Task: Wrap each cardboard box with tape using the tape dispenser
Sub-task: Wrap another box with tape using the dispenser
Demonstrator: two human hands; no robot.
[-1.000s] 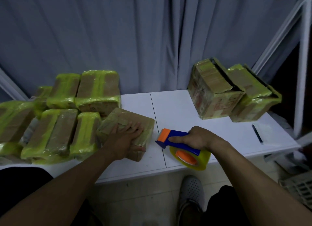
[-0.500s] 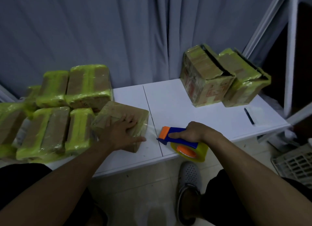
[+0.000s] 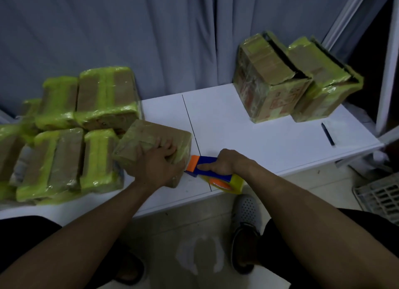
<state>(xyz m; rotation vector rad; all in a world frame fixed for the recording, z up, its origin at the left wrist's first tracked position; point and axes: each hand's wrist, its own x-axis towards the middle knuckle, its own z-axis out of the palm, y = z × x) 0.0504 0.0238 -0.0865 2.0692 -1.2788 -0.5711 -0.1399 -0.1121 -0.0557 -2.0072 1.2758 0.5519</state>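
Observation:
A brown cardboard box (image 3: 149, 135) with clear tape on it lies tilted on the white table (image 3: 226, 124), leaning on the pile to its left. My left hand (image 3: 155, 163) grips its near right corner, fingers on top and thumb down the side. My right hand (image 3: 222, 162) grips the blue and orange tape dispenser (image 3: 203, 166), forefinger stretched along its top. The dispenser's orange front end touches the box's lower right side. Its yellow tape roll (image 3: 234, 184) hangs over the table's front edge.
Several boxes wrapped in yellow-green tape (image 3: 71, 133) are piled at the table's left. Two larger taped boxes (image 3: 287, 81) stand at the back right by a grey curtain (image 3: 151, 36). A dark pen (image 3: 327, 133) lies at the right edge. A white crate (image 3: 382, 198) sits on the floor.
The dispenser has moved left until its front end meets the box. My left hand has shifted from lying on top of the box to gripping its near right corner.

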